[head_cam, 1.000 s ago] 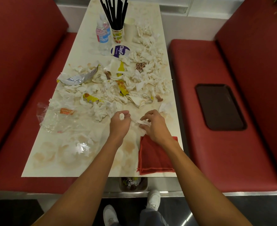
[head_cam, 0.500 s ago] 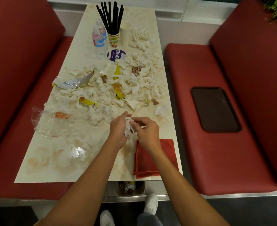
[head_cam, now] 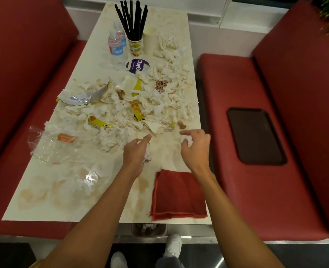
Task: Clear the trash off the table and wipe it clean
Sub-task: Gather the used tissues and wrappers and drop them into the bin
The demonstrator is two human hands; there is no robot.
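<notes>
Plastic wrap point(head_cam: 43, 147), clear and crinkled, lies well to the left of the left hand point(head_cam: 135, 154) on the stained bench point(head_cam: 166, 151). That hand clutches a crumpled tissue point(head_cam: 147, 154) in its palm, forefinger stretched toward the heap of tissues and wrappers point(head_cam: 125, 111) just beyond it. Near it, the right hand point(head_cam: 195, 146) curls its fingers round a small white wad point(head_cam: 185, 141) on the bench. A folded red cloth point(head_cam: 179, 198) lies just behind that wrist. A dark tray point(head_cam: 256, 135) sits on the seat further right.
</notes>
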